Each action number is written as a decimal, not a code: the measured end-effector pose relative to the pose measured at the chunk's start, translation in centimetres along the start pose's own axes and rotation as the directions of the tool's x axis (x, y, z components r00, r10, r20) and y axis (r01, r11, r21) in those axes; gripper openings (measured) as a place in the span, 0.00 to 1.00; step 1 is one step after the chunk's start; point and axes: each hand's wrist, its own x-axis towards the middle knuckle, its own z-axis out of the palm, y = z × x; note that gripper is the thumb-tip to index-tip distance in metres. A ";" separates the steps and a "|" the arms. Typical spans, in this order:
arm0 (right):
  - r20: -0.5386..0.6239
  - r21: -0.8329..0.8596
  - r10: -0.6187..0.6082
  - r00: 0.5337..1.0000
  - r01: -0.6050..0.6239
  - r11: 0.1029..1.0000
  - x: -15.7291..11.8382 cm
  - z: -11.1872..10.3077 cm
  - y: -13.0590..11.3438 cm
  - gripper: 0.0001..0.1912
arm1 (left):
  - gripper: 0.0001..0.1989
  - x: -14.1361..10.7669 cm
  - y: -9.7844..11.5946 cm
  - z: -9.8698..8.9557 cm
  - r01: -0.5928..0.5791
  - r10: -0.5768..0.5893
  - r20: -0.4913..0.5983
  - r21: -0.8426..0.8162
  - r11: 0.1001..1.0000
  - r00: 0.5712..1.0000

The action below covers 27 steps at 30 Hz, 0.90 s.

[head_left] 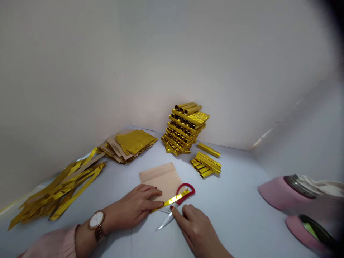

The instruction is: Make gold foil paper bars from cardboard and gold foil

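Gold Strip and Tan Sheet: Hand Positions and Layout

The left hand lies palm down with its fingers extended and released, pressing on the near part of the tan sheet and on the gold strip. A pink sleeve and a wristwatch with a white dial are on the same arm. The right hand is positioned opposite, with one red-nailed digit extended toward the scissors and the other fingers curled. Whether these fingers grasp anything cannot be told.

The gold strip runs along the near edge of the tan sheet and extends rightward across the red handle. The scissors lie diagonally, blade end toward the wearer. The tan sheet rests on the pale table, its far portion marked by a crease.

At the right side, two pink containers stand near each other; the nearer one has a dark opening with a green area visible inside. At the left side, loose gold strips lie in an overlapping heap.

Beyond the tan sheet, toward the right, a small pile of gold tubes is layered crosswise, with a single gold tube just behind it. Farther back are a stack of gold and tan sheets at left and a tall crosswise stack of gold tubes near the wall.
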 end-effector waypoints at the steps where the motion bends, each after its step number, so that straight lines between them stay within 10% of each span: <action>1: 0.002 0.002 -0.003 1.000 0.003 1.000 -0.1 0.0 0.1 0.21 | 0.24 0.0 0.0 0.1 0.000 0.000 -0.007 -0.001 1.000 1.000; 27: -0.025 -0.001 -0.014 1.000 0.014 1.000 0.1 0.2 -0.5 0.21 | 0.22 0.1 -0.5 0.7 0.001 -0.007 -0.066 -0.089 0.996 0.998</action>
